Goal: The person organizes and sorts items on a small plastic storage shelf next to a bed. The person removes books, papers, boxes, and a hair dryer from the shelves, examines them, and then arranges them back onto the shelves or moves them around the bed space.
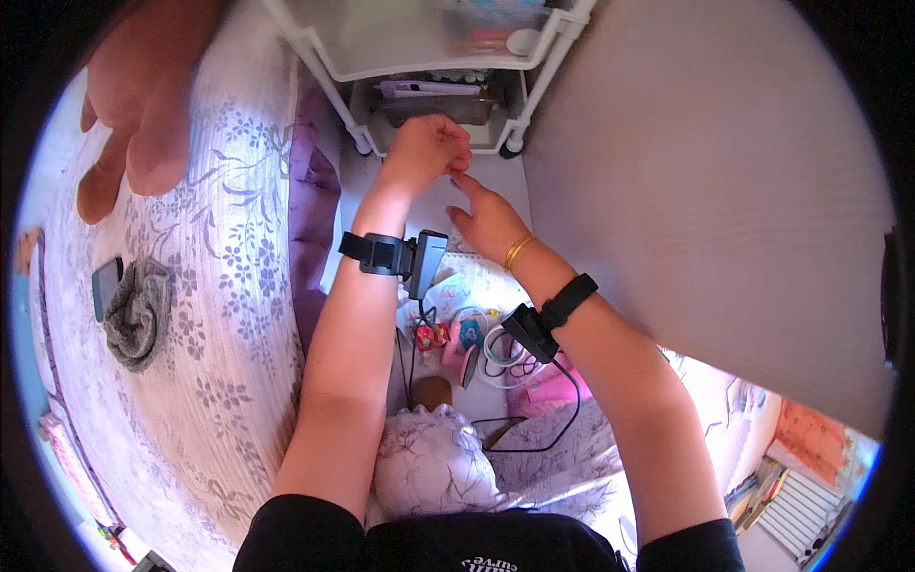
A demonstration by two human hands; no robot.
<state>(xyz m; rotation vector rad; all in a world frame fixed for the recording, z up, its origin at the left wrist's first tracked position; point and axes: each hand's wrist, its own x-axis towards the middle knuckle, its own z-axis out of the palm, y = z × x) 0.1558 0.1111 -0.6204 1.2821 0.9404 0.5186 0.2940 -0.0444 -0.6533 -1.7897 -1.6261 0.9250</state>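
My left hand (427, 151) is bent at the wrist, fingers curled, in front of the lowest bin of a white-framed storage rack (518, 136). Whether anything small is between its fingers cannot be told. My right hand (486, 218) is just below and to the right, thumb and forefinger apart, its fingertip close to or touching the left fingers. Nothing shows in its grasp. The lowest bin holds a translucent container (439, 111) with a light purple item (429, 89) on top. Each wrist carries a strapped black device with a cable.
On the floor lie a coiled white cable (498, 345), a red packet (432, 337), a teal packet (470, 334), a pink-handled brush (453, 346) and a pink item (557, 386). A bed with a floral cover (243, 286) stands left, a large grey panel (700, 193) right.
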